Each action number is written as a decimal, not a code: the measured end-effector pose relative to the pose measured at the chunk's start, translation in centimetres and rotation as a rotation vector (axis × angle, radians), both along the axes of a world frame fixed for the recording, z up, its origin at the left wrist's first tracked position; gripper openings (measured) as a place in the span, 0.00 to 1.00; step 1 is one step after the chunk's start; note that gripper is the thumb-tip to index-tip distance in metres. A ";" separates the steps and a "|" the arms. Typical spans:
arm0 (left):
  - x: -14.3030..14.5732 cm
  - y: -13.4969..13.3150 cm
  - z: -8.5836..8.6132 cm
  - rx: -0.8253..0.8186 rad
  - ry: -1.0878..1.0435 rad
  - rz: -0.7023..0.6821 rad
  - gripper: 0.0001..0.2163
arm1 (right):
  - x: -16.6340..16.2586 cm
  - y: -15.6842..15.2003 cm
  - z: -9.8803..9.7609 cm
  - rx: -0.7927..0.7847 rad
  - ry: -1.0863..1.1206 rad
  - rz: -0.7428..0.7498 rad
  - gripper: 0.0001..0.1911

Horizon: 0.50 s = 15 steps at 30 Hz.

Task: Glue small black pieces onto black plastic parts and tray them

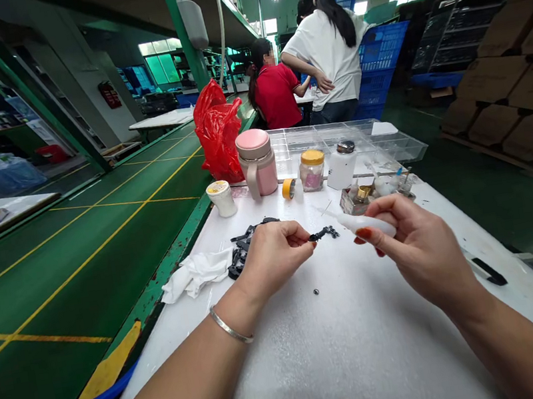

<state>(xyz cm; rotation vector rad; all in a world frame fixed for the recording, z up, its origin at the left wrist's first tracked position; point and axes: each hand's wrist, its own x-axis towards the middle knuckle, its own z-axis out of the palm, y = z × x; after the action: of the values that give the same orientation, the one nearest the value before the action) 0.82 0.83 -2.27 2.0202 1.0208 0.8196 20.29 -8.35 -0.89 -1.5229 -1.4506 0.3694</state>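
My left hand (pixel 279 248) pinches a small black part (pixel 314 237) between thumb and fingertips, above the white table. My right hand (pixel 415 243) is closed around a white squeeze bottle (pixel 366 221) whose thin nozzle points left, toward the black part. Just beyond the black part lies a cluster of small dark rings (pixel 331 232). One small round metal piece (pixel 316 292) sits alone nearer to me. Behind my left hand is a pile of black parts (pixel 240 251), with a crumpled white cloth (pixel 197 272) beside it.
Along the back stand a white jar (pixel 222 198), a pink mug (pixel 264 166), a yellow tape roll (pixel 288 188), a yellow-lidded jar (pixel 312 170), a white bottle (pixel 342 166) and a red plastic bag (pixel 219 133). A clear divided tray (pixel 351 132) lies behind. Two people are farther off.
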 end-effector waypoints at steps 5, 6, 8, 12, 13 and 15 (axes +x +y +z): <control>0.0 0.0 -0.1 0.022 0.024 -0.014 0.04 | -0.2 -0.7 0.4 0.215 0.023 -0.072 0.12; 0.0 0.0 -0.1 0.027 0.032 -0.015 0.04 | -0.3 -0.8 0.4 0.231 0.022 -0.074 0.12; 0.0 -0.1 0.0 0.039 0.052 -0.017 0.03 | -0.3 -0.9 0.2 0.234 0.007 -0.085 0.12; 0.0 -0.3 0.2 0.065 0.085 -0.016 0.03 | -0.3 -0.8 -0.3 0.203 -0.015 -0.063 0.12; 0.1 -0.3 0.2 0.068 0.090 -0.019 0.03 | -0.3 -0.7 -0.4 0.205 -0.022 -0.060 0.12; 0.1 -0.4 0.3 0.069 0.097 -0.025 0.03 | -0.3 -0.7 -0.5 0.218 -0.037 -0.062 0.11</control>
<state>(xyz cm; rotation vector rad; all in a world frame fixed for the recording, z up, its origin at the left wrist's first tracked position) 0.94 0.42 -2.02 2.1448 1.0309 0.7596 19.97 -9.04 -1.39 -1.4009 -1.4187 0.1412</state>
